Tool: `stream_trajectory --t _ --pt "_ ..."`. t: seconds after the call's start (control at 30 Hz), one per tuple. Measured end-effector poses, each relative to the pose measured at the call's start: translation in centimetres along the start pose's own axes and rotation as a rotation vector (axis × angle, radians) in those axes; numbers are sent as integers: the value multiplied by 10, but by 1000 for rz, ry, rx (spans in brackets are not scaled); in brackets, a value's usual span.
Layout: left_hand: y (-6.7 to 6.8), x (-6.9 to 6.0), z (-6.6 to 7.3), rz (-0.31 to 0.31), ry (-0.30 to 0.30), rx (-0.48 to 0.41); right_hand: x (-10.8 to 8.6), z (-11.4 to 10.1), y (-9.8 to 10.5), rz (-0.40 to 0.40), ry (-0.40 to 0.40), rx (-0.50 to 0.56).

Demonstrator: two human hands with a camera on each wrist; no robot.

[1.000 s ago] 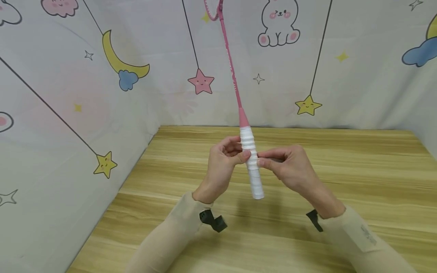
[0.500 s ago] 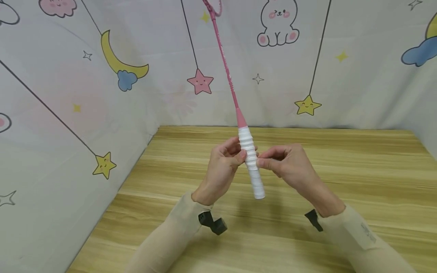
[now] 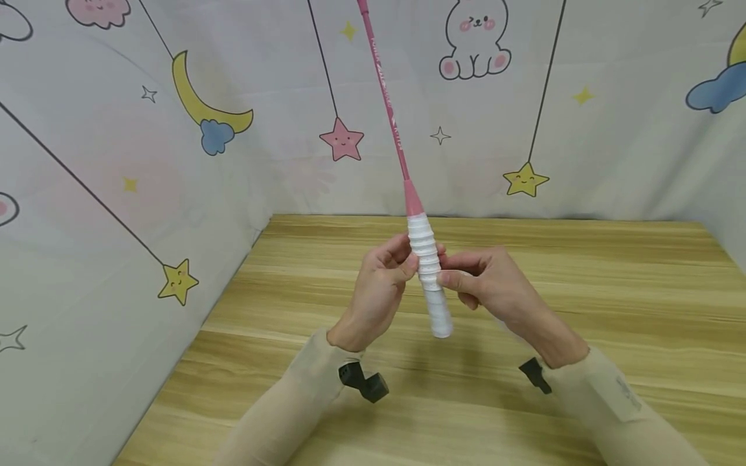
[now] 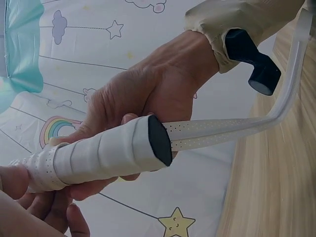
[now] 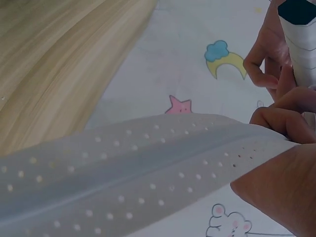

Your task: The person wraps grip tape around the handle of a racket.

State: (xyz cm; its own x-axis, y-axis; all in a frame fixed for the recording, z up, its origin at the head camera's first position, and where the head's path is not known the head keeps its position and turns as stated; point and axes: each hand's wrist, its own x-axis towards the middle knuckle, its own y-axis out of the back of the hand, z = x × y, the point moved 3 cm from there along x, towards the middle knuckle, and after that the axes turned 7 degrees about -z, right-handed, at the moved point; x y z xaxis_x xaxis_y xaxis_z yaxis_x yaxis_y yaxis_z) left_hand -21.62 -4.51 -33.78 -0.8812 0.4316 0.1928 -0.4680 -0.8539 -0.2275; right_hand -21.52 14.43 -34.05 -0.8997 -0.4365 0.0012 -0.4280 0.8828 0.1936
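Observation:
A badminton racket [image 3: 392,123] with a pink shaft slants upward in the head view, its head beyond the top edge. Ridged white grip tape covers the upper part of its handle [image 3: 440,314], while the lower part looks smoother. My left hand [image 3: 379,285] holds the handle, thumb in front and fingers behind. At the handle's right side, my right hand [image 3: 504,285] pinches a loose length of perforated white grip tape [image 5: 148,168]. That tape trails back past the right wrist in the left wrist view. The black butt end [image 4: 159,140] faces that camera.
A wood-grain table [image 3: 326,414] lies beneath the hands. Behind it and at the left hangs white cloth [image 3: 262,58] printed with stars, moons and a bear. Each sleeve cuff carries a black wrist camera [image 3: 364,382].
The racket has turned about its handle, and its head has gone out past the top edge. The lettering on the shaft now shows more plainly. Both hands stay nearly in place.

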Motion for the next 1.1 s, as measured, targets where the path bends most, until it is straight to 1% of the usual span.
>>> stream_trajectory --t 0.1,0.23,0.33,0.4,0.47,0.6,0.7,0.8,0.97,1.1 --pt "-1 1 1 -14 2 -2 -1 0 1 -7 19 17" --pt "-1 0 3 -48 -10 14 -2 -2 0 20 33 36" --pt "-1 -1 4 -67 -8 37 -3 -3 0 42 32 33" --pt "0 -1 3 -55 -1 70 -3 -3 1 56 27 23" --pt "0 -1 2 -33 3 123 -3 -3 1 69 23 12" --pt "-1 1 0 33 -12 249 -2 -1 -1 85 34 1" --pt "-2 2 -1 72 -24 308 -2 0 -3 94 41 -13" --pt "-2 3 -1 97 -32 337 -1 1 -5 108 36 -37" --pt "-1 3 -1 108 -50 352 -3 0 -6 117 31 -108" --pt "0 2 -1 108 -26 328 -4 -1 -6 95 51 -148"
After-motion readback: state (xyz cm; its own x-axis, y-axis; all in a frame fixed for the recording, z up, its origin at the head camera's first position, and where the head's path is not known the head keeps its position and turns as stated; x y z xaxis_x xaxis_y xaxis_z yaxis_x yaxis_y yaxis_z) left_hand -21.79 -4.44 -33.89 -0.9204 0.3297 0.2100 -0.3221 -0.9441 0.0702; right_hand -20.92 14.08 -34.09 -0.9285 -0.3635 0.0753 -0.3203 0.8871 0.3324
